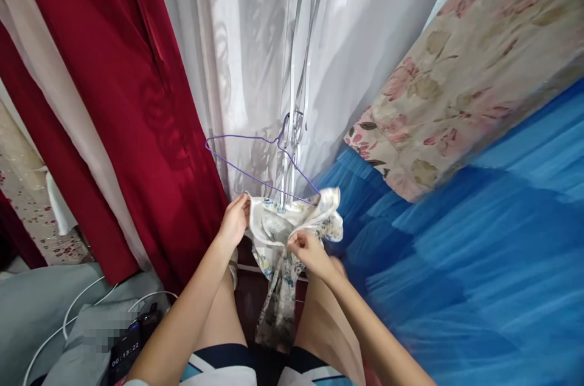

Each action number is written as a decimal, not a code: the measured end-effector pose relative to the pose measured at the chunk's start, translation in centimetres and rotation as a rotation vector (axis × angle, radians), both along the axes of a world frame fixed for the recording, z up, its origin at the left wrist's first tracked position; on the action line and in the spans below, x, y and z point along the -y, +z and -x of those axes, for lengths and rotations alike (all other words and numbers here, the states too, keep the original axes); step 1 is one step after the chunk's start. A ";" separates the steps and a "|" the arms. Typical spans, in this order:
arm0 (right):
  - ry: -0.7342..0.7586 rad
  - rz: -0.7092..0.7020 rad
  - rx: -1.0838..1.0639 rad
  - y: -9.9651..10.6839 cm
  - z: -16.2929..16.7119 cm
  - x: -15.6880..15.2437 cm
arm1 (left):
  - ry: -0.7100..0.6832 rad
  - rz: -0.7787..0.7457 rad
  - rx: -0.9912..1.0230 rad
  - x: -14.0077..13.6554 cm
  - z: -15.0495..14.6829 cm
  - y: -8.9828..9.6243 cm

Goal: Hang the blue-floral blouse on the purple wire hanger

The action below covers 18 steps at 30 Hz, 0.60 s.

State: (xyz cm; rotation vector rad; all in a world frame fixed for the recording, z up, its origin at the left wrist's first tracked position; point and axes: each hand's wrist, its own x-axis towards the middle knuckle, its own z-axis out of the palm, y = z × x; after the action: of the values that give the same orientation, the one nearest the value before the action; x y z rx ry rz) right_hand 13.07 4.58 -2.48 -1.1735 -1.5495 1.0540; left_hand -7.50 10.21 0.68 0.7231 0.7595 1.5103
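A white floral garment [283, 264] with pale trim hangs in front of my knees. At its upper left edge, my left hand [235, 219] has its fingers closed on the cloth. My right hand [308, 249] pinches the trim near the middle of the garment. A purple wire hanger [241, 161] rises above it, tilted, with its right corner inside the garment's right shoulder. The hanger's left corner is free of the cloth. Its hook meets a metal fitting [296, 124] hung on white straps.
White curtain cloth [255, 39] hangs behind the hanger. Red fabric [155, 100] drops on the left, blue tulle [456, 264] and floral cloth [438, 106] on the right. A phone [125, 343] and white cables [68, 313] lie on grey cloth at lower left.
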 end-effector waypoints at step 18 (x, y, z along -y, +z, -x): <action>-0.011 -0.031 0.158 12.5 -9.8 3.4 | -0.640 -0.457 -1.005 9.7 -2.7 -3.4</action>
State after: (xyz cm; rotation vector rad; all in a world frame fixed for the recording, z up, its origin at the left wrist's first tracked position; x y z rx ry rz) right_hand 22.87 1.22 9.99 -1.2676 -1.6729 0.9457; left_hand -4.80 0.48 -2.76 1.9312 0.7760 0.6568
